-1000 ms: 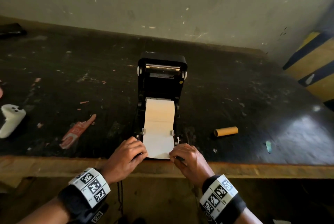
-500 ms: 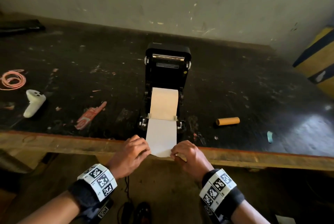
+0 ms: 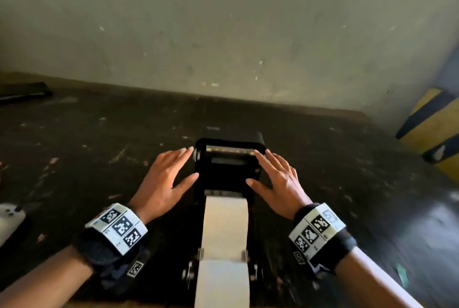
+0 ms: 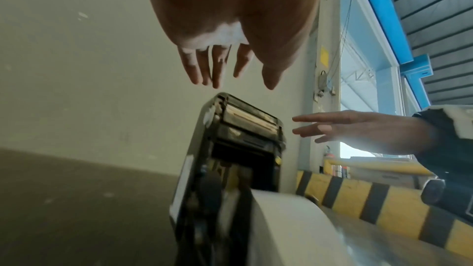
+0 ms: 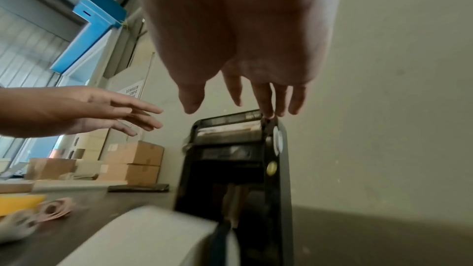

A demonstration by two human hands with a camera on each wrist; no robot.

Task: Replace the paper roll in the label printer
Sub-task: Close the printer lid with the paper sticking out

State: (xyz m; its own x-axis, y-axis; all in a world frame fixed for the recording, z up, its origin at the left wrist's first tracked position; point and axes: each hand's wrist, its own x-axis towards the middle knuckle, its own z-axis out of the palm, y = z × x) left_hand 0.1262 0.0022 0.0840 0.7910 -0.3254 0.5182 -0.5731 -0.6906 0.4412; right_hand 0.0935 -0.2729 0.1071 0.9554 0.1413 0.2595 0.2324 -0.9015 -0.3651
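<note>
The black label printer (image 3: 227, 166) stands on the dark table with its lid (image 4: 245, 120) raised upright. A white paper roll (image 3: 226, 223) sits in its bay, and a strip of paper (image 3: 222, 283) runs out toward the table's front edge. My left hand (image 3: 169, 178) is open beside the lid's left side, fingers straight. My right hand (image 3: 275, 176) is open beside the lid's right side. In the right wrist view my fingertips (image 5: 267, 112) reach the lid's top corner (image 5: 266, 122). Neither hand holds anything.
A white handheld device (image 3: 10, 220) lies at the left edge of the table (image 3: 87, 148). A black flat object (image 3: 24, 90) rests far left by the wall. A yellow and black striped barrier (image 3: 437, 131) stands at the right. Cardboard boxes (image 5: 133, 161) are stacked to the left.
Both hands let go of the paper strip's front end and moved up and forward to either side of the raised lid. My head moved closer to the printer.
</note>
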